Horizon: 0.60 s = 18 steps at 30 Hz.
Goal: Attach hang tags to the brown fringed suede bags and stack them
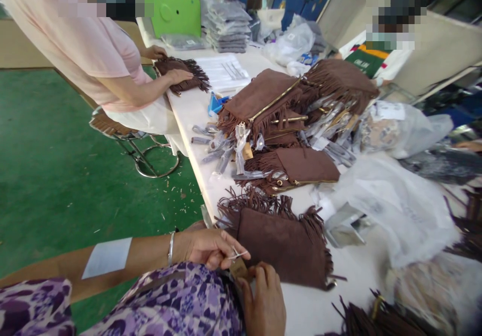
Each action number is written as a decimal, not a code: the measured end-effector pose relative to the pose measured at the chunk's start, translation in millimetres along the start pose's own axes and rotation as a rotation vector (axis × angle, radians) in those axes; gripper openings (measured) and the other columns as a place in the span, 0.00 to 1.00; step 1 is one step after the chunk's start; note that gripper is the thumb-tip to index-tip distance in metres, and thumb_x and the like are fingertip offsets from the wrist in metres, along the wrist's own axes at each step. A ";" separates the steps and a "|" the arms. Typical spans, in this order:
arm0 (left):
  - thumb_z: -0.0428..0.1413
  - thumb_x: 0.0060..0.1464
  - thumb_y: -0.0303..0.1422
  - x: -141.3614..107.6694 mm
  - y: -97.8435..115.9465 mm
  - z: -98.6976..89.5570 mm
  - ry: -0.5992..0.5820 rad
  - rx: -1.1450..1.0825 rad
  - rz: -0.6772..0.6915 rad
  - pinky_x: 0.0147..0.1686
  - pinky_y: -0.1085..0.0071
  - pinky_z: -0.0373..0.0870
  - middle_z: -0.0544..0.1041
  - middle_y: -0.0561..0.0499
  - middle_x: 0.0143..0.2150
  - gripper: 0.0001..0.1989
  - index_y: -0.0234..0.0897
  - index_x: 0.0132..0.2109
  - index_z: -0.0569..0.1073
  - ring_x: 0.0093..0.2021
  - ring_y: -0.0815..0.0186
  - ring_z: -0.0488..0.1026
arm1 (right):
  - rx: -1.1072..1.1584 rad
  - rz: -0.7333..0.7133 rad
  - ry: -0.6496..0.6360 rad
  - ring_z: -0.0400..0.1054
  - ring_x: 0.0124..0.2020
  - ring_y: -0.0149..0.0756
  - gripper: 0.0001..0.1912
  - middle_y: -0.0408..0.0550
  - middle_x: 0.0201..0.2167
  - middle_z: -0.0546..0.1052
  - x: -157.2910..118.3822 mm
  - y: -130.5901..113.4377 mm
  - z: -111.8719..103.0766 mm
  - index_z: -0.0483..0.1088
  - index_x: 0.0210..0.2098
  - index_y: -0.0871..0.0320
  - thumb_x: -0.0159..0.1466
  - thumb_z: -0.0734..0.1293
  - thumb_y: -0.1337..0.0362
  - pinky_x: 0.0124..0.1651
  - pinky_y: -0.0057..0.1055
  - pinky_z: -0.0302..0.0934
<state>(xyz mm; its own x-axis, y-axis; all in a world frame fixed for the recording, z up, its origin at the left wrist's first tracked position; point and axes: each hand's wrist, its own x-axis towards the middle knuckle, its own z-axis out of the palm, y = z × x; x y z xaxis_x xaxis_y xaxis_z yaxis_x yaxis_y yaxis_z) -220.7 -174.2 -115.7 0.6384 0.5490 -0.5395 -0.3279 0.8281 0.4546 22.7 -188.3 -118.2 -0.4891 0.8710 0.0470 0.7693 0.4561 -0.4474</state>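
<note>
My left hand (213, 248), with a silver bangle at its wrist, is closed in a pinch on a thin white string (240, 253). Just below the string is a brown card tag (238, 269), held at its edge by the curled fingers of my right hand (265, 296). Both hands are at the near edge of a brown fringed bag (282, 245), which lies flat on the white table (301, 306). Its fringe spreads along the far side. Whether the string is threaded through the tag is too blurred to tell.
Beyond the bag, more brown fringed bags (263, 92) with gold zips are heaped among plastic-wrapped parts. Clear plastic bags (391, 200) lie at right. A co-worker in pink (113, 49) handles another fringed bag (181, 72); a second person (371, 57) stands across the table.
</note>
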 end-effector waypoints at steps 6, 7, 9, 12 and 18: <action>0.63 0.46 0.34 -5.9 -7.6 9.7 0.003 0.361 0.084 0.16 0.78 0.61 0.78 0.54 0.25 0.38 0.46 0.65 0.64 0.15 0.70 0.66 | 0.489 0.386 -0.159 0.73 0.29 0.36 0.14 0.43 0.31 0.79 9.3 -24.8 -4.8 0.71 0.38 0.53 0.65 0.61 0.50 0.33 0.27 0.64; 0.63 0.46 0.34 -7.3 -8.7 13.0 0.013 0.429 0.115 0.17 0.78 0.61 0.79 0.54 0.28 0.38 0.46 0.65 0.64 0.16 0.70 0.67 | 0.550 0.412 -0.180 0.75 0.32 0.36 0.15 0.45 0.33 0.80 12.8 -27.9 -6.5 0.72 0.40 0.53 0.64 0.62 0.50 0.35 0.27 0.65; 0.62 0.45 0.32 -10.6 -9.9 20.0 0.049 0.577 0.163 0.16 0.77 0.61 0.80 0.54 0.33 0.33 0.46 0.61 0.69 0.16 0.70 0.67 | 0.621 0.437 -0.203 0.75 0.37 0.38 0.17 0.47 0.38 0.81 19.1 -32.0 -10.0 0.73 0.42 0.54 0.63 0.63 0.50 0.40 0.28 0.66; 0.61 0.47 0.32 -14.2 -10.9 29.6 0.182 0.873 0.255 0.18 0.76 0.63 0.80 0.52 0.34 0.25 0.42 0.55 0.74 0.18 0.67 0.70 | 0.712 0.444 -0.232 0.74 0.40 0.40 0.19 0.49 0.39 0.80 24.6 -35.4 -15.2 0.74 0.43 0.56 0.63 0.62 0.49 0.42 0.28 0.66; 0.59 0.49 0.32 -3.3 -26.2 36.6 0.481 1.437 0.413 0.36 0.67 0.71 0.80 0.41 0.41 0.27 0.37 0.58 0.68 0.40 0.50 0.78 | 0.933 0.459 -0.264 0.72 0.41 0.40 0.20 0.49 0.39 0.79 24.0 -41.5 -10.7 0.74 0.43 0.58 0.61 0.66 0.50 0.43 0.30 0.65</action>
<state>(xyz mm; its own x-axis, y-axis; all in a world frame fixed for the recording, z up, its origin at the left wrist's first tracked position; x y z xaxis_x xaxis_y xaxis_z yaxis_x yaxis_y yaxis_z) -188.7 -201.9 -99.9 0.3103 0.9169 -0.2511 0.6736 -0.0256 0.7387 -16.6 -184.4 -88.9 -0.3926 0.8056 -0.4436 0.3388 -0.3218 -0.8841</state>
